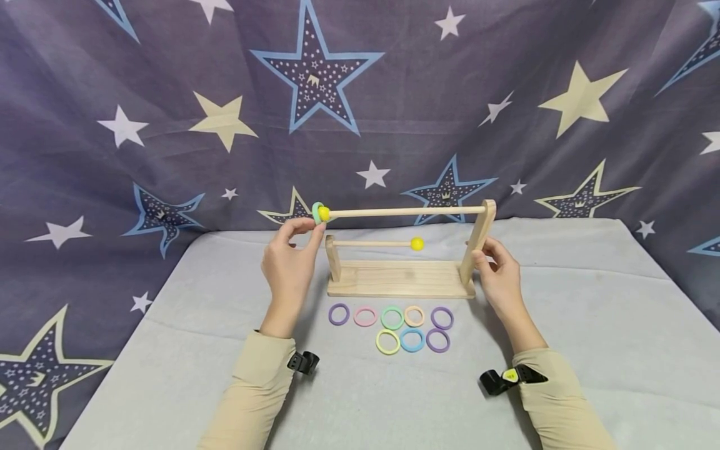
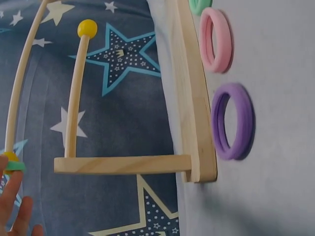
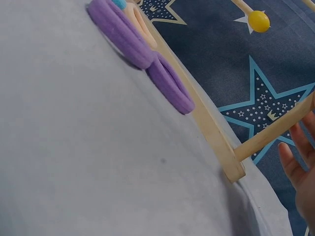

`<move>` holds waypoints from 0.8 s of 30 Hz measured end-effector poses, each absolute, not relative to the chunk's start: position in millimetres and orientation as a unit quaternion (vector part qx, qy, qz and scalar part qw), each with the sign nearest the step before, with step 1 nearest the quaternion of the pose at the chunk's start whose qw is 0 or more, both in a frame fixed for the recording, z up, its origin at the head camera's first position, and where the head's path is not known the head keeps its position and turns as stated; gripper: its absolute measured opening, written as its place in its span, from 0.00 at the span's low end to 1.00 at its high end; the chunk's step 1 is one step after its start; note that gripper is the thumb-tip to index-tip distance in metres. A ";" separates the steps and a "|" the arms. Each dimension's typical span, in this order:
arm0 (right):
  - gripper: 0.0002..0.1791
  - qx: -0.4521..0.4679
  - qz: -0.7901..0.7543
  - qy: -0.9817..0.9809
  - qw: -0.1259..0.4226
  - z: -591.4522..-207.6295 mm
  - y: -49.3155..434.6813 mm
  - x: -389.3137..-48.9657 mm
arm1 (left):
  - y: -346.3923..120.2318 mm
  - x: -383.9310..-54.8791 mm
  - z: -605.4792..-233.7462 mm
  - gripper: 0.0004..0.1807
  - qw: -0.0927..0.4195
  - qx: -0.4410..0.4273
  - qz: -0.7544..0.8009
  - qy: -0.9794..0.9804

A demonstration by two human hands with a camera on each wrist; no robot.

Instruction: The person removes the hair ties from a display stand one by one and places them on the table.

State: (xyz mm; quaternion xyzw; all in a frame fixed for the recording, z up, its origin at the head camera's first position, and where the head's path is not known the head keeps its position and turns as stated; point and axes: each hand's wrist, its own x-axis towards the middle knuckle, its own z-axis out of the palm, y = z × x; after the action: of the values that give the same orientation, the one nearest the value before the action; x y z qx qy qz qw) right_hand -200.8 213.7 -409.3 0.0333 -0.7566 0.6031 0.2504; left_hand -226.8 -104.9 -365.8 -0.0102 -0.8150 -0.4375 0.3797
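Observation:
My left hand [image 1: 289, 262] pinches a mint-green hair tie [image 1: 317, 213] between thumb and fingers at the free end of the wooden rack's upper rod. The hair tie is right at the yellow ball [image 1: 324, 214] that tips this rod. The rack [image 1: 402, 287] has a flat base, a short post at left and a tall post [image 1: 478, 244] at right. My right hand [image 1: 500, 275] holds the tall post, thumb in front and fingers partly hidden behind it. In the left wrist view, the green hair tie [image 2: 15, 166] overlaps the ball beside the fingertips.
Several coloured hair ties lie in two rows before the base, including a purple one [image 1: 339, 314], a pink one [image 1: 365, 317], a yellow one [image 1: 388, 342] and a blue one [image 1: 413, 340]. The lower rod [image 1: 374, 244] ends in another yellow ball. A star-patterned cloth [image 1: 360, 144] hangs behind the grey-covered table.

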 end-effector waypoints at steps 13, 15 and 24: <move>0.15 0.031 0.619 -0.744 0.250 -409.1 213.5 -201.2 | -114.7 -216.9 -367.0 0.11 0.349 -0.041 -0.408 -0.843; 0.15 0.032 0.619 -0.743 0.252 -409.6 214.0 -201.4 | -114.9 -213.5 -367.1 0.10 0.338 -0.048 -0.404 -0.849; 0.14 0.041 0.613 -0.745 0.258 -411.3 214.8 -201.7 | -120.1 -202.4 -365.0 0.08 0.255 -0.106 -0.373 -0.886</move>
State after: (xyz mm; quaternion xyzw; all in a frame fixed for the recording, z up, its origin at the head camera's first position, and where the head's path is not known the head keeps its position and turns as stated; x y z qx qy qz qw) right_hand -201.7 214.8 -411.3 0.0408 -0.7453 0.6133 0.2583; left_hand -202.4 -120.1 -365.0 -0.1061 -0.8860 -0.3727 0.2546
